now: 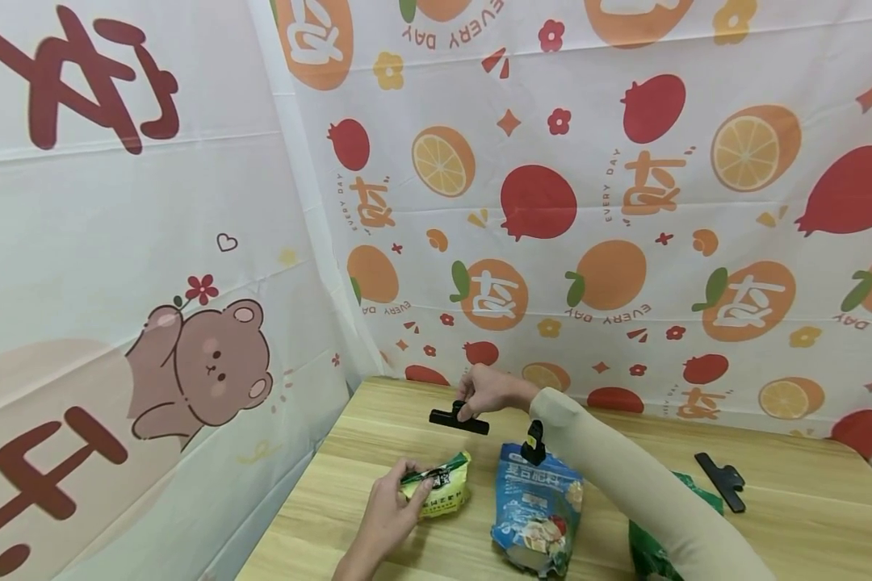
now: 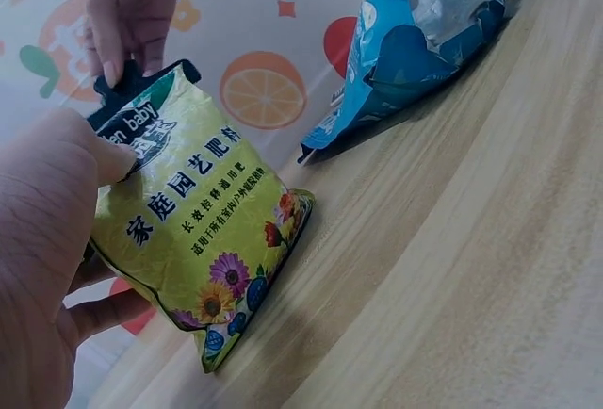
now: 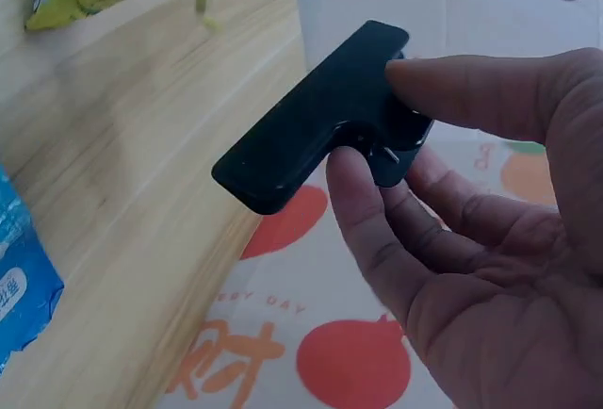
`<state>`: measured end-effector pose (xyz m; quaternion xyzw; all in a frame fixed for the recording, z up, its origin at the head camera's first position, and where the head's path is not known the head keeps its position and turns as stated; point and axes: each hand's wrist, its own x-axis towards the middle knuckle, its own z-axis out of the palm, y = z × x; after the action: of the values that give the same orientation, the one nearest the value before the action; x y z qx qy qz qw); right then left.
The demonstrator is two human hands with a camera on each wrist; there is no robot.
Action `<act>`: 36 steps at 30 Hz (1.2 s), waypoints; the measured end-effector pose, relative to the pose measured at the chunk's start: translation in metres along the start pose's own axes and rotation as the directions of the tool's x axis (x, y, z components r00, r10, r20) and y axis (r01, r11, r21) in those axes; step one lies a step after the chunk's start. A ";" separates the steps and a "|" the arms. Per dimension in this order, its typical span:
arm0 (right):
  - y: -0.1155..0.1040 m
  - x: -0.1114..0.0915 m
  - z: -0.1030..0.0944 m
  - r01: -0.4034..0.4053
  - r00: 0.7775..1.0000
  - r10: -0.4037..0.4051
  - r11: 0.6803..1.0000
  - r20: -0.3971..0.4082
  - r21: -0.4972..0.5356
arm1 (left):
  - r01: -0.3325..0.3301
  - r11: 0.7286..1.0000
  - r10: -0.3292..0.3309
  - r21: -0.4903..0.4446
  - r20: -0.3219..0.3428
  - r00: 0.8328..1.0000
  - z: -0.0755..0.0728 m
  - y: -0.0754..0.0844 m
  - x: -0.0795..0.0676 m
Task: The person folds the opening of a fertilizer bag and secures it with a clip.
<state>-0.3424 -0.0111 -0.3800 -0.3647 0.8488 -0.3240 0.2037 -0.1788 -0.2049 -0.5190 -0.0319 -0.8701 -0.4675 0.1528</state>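
My left hand point(image 1: 391, 508) pinches a small yellow-green plant fertilizer bag point(image 1: 449, 494) near its top, thumb on the printed front. In the left wrist view the fertilizer bag point(image 2: 203, 216) stands tilted, its lower edge close to the wooden table, with colourful flowers printed along the bottom. Farther back, my right hand point(image 1: 488, 389) holds a black bag clip point(image 1: 445, 419) by its handle, thumb on one side and fingers on the other. The right wrist view shows the clip point(image 3: 306, 117) gripping nothing, its long bar apart from the fertilizer bag.
A blue bag point(image 1: 526, 504) lies on the wooden table point(image 1: 334, 468) between the arms. Right of my right sleeve point(image 1: 625, 468) are a partly hidden green bag point(image 1: 647, 553) and another black clip point(image 1: 719, 482). Printed cloths hang behind and at left.
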 end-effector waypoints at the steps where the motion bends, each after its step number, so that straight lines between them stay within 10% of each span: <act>1: -0.003 -0.001 0.000 0.014 1.000 -0.014 1.000 0.001 -0.010 | 0.007 1.000 -0.007 -0.005 0.000 1.000 0.000 0.000 0.000; 12: -0.035 -0.006 0.016 0.268 0.963 -0.260 0.929 0.064 -0.255 | 0.064 0.992 -0.070 -0.110 -0.051 0.996 -0.003 -0.006 -0.002; 27: -0.038 -0.010 0.032 0.409 0.912 -0.386 0.883 0.140 -0.229 | 0.118 0.965 -0.125 -0.234 -0.017 0.992 -0.004 -0.008 -0.011; 36: -0.036 -0.009 0.039 0.420 0.906 -0.390 0.876 0.166 -0.237 | -0.045 0.996 0.033 -0.073 -0.170 0.985 -0.004 -0.008 -0.014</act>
<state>-0.2964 -0.0383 -0.3816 -0.5762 0.7764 -0.2207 0.1280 -0.1664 -0.2114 -0.5277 -0.0152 -0.8347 -0.4985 0.2336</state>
